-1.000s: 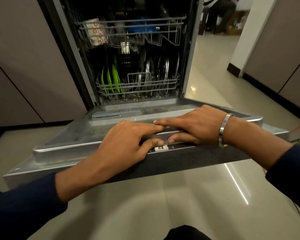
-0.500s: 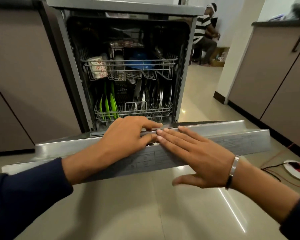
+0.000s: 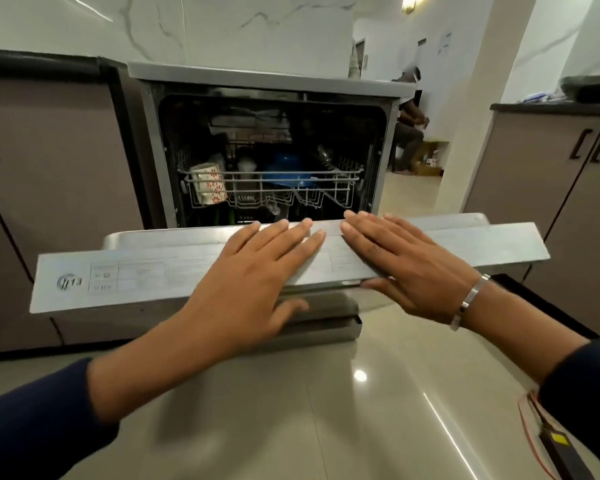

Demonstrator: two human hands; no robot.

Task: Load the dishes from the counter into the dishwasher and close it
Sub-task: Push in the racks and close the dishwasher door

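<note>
head | your left hand (image 3: 253, 271) and right hand (image 3: 400, 265) lie flat, fingers straight, pressing the half-raised stainless steel dishwasher door (image 3: 136, 271) near its top edge | white wire upper rack (image 3: 274, 188) holds a floral cup (image 3: 208, 187) and blue bowl (image 3: 286, 171)

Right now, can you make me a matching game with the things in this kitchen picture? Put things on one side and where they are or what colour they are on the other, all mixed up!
Things:
1. blue bowl
2. flowered cup
3. bracelet
4. dishwasher door

Clues:
A. on the right wrist
B. left end of the upper rack
C. half raised, with both hands flat on it
D. middle of the upper rack

Right pairs: 1-D, 2-B, 3-A, 4-C
</note>
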